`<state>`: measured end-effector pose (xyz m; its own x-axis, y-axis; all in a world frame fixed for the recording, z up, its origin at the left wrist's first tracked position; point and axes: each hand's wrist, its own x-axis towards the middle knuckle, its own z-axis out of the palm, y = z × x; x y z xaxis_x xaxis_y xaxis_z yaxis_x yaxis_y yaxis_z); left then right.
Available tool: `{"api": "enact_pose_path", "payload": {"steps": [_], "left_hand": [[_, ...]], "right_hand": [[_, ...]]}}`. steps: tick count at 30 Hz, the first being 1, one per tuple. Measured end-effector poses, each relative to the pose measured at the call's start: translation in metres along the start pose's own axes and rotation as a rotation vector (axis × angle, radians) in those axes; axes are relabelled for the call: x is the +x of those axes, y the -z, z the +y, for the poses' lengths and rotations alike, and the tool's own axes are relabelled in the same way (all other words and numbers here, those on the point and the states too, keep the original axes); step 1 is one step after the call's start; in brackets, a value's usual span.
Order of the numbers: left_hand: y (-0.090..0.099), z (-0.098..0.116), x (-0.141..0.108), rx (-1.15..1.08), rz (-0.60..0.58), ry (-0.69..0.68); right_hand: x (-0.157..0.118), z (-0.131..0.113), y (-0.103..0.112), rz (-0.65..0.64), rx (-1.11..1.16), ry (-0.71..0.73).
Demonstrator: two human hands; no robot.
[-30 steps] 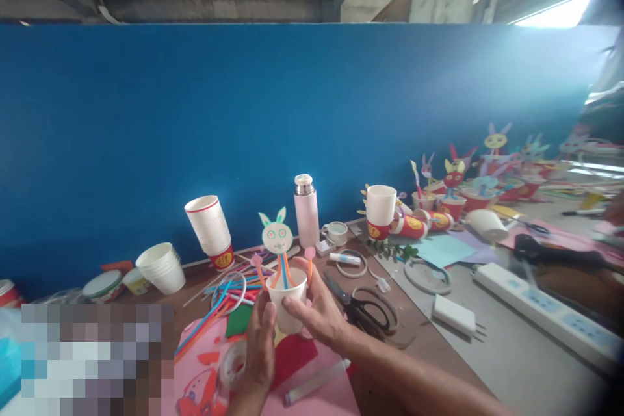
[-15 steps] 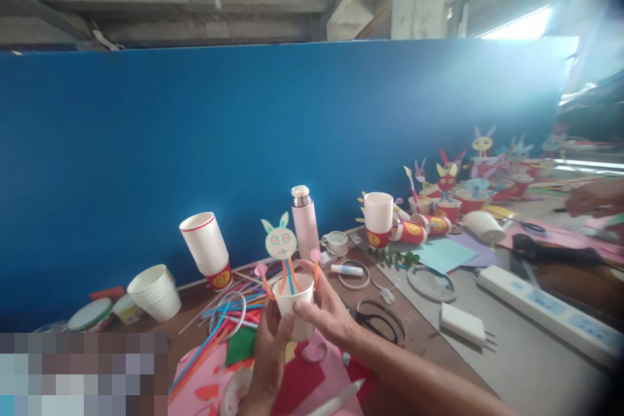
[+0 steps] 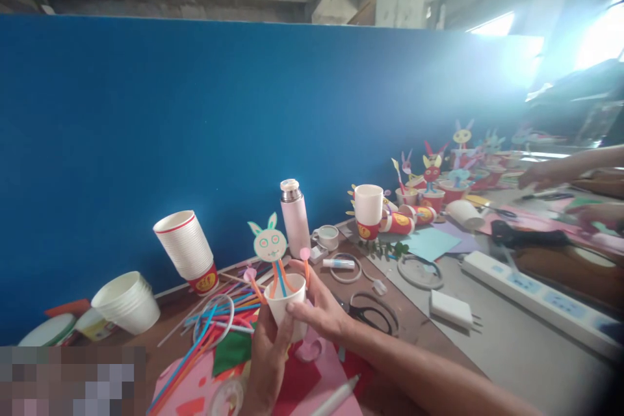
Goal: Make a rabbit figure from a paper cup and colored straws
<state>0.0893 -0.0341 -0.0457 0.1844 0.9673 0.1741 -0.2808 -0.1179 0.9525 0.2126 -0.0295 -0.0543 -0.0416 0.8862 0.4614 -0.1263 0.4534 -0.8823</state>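
Note:
A white paper cup (image 3: 286, 304) is held upright between my two hands. From it rises a paper rabbit face (image 3: 270, 245) with green-edged ears, on blue and orange stems. Orange arms with pink round ends stick out at both sides of the cup. My left hand (image 3: 267, 344) wraps the cup's left side, and my right hand (image 3: 322, 309) grips its right side, thumb on the front. Below lie pink and red paper (image 3: 312, 380), a white pen (image 3: 336, 396) and a tape roll (image 3: 227, 396).
Stacked cups (image 3: 182, 247), bowls (image 3: 127, 302) and colourful sticks (image 3: 214, 322) are at left. A pink flask (image 3: 295, 221) stands behind. Rightward are scissors (image 3: 373, 312), a power strip (image 3: 536, 299), finished cup figures (image 3: 431, 175) and another person's hands (image 3: 546, 172).
The view has shifted, so the table items appear farther left. Both my hands still hold the cup. At the right, more of the other person's hands shows.

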Motion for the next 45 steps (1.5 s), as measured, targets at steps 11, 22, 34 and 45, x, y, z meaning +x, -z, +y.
{"api": "enact_pose_path", "payload": {"steps": [11, 22, 34, 45], "left_hand": [[0.007, -0.004, -0.002, 0.071, -0.049, -0.024], [0.007, -0.010, 0.001, 0.100, -0.086, -0.027], [0.012, -0.013, -0.001, 0.130, -0.133, -0.030], [0.004, -0.011, -0.005, 0.173, -0.085, -0.052]], "right_hand": [[0.000, -0.003, 0.000, -0.010, -0.028, 0.024], [0.000, 0.002, 0.003, -0.020, 0.001, 0.012], [-0.003, 0.003, 0.001, -0.026, -0.009, -0.005], [-0.005, 0.007, 0.002, -0.024, -0.071, -0.010]]}}
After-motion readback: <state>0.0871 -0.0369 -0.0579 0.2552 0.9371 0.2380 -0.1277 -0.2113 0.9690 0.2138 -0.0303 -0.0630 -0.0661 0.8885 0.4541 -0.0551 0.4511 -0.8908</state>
